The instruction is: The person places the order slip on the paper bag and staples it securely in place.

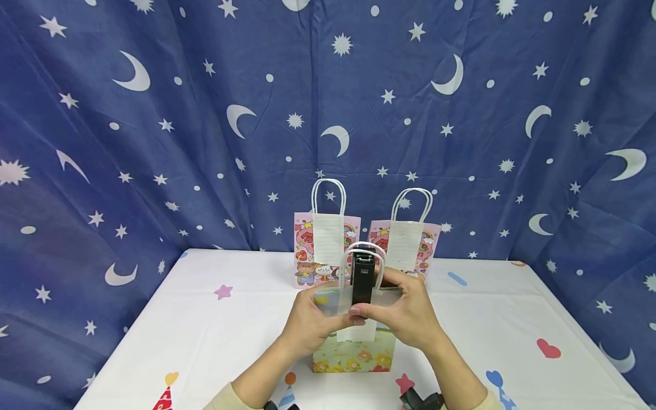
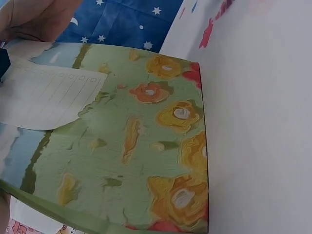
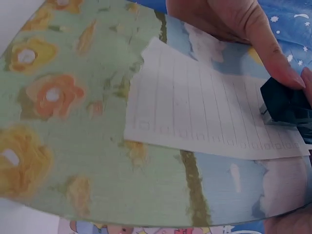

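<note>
A green floral paper gift bag with white rope handles stands upright on the table, a lined paper slip lying against its front. Over the bag's top edge, between the handles, sits a black stapler. My left hand wraps the bag's left side, its thumb pressing at the stapler's lower end. From the right, my right hand does the same, thumb across the stapler's lower end. The fingers of both hands reach behind the bag and are mostly hidden.
Behind stand two pink cartoon gift bags, a left one and a right one, each with a lined slip on its front. A white patterned tablecloth covers the table. A blue star-and-moon curtain hangs at the back.
</note>
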Available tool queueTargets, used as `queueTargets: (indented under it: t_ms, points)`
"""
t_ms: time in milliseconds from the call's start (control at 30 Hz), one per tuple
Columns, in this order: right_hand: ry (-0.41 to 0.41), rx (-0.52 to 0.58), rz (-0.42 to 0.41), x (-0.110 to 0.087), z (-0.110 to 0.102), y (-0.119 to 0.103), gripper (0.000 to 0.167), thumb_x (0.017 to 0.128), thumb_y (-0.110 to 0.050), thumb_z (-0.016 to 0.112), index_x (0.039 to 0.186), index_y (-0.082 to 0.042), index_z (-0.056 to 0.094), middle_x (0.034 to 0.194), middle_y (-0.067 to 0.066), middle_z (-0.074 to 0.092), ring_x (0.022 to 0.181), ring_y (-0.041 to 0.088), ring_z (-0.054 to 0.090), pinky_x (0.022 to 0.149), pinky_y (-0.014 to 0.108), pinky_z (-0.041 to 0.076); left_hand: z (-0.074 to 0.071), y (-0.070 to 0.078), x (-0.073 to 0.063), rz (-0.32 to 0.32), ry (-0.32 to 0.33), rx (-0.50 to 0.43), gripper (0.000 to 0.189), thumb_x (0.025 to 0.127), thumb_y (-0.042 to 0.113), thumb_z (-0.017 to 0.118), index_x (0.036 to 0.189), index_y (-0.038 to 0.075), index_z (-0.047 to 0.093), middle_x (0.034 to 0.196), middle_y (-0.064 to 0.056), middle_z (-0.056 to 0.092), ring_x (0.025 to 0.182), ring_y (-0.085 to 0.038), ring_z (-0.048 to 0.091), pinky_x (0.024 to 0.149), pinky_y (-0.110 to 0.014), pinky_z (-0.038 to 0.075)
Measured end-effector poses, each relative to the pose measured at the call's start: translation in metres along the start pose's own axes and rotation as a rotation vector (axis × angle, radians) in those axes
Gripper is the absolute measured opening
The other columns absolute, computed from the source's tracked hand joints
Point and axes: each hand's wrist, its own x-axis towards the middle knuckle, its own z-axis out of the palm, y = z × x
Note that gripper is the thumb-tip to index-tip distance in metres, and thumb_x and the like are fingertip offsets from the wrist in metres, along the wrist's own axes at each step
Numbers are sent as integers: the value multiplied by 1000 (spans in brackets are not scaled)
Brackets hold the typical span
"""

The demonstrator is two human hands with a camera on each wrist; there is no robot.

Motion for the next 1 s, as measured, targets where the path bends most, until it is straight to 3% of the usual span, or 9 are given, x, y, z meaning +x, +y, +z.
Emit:
queueTargets:
  t_ms: [300,700,1000]
  points:
    - [-83,-172,31,1,-8,-2,58,68,-25,99,119,-21,72,107,-5,78,94,11,71,78,29,59,0,-3,-2,17,16,10,46,84,23,88,127,22,71,121,0,76,107,-16,75,91,-31,61]
    - [-92,-127,55,1,-7,-2,54,72,-26,96,120,-23,73,112,-4,76,101,14,71,83,31,61,1,-4,-2,-4,31,27,48,83,25,89,128,26,70,121,4,76,107,-16,75,89,-30,61]
    - [-67,-119,58,-1,-4,-3,53,72,-23,96,120,-23,74,114,-5,76,104,14,70,84,31,60,2,-4,-2,22,36,38,48,83,26,89,128,28,70,122,7,76,109,-16,74,91,-32,60]
